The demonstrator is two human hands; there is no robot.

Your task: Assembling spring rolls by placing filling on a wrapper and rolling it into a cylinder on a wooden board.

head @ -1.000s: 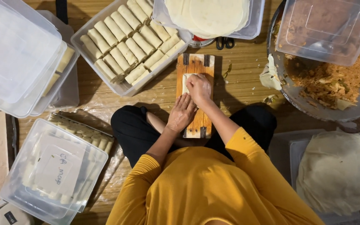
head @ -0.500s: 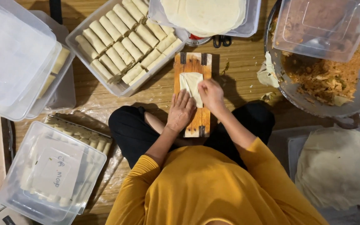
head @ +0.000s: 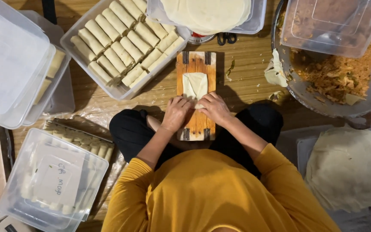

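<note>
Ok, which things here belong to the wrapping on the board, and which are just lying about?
In use:
left hand and right hand on the folded wrapper
wooden board
pan of orange filling
stack of round wrappers
tray of finished rolls

Lying about:
scissors
lidded tub with a label
empty clear container over the pan

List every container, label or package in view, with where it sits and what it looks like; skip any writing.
Labelled lid: lower left, clear plastic box of rolls, white handwritten sticker.
Open tray: upper left of the wooden board, clear, rows of pale rolls.
Stacked boxes: far left, frosted, lidded.
Clear tub: top right, resting on the metal pan.
No screens or signs.
</note>
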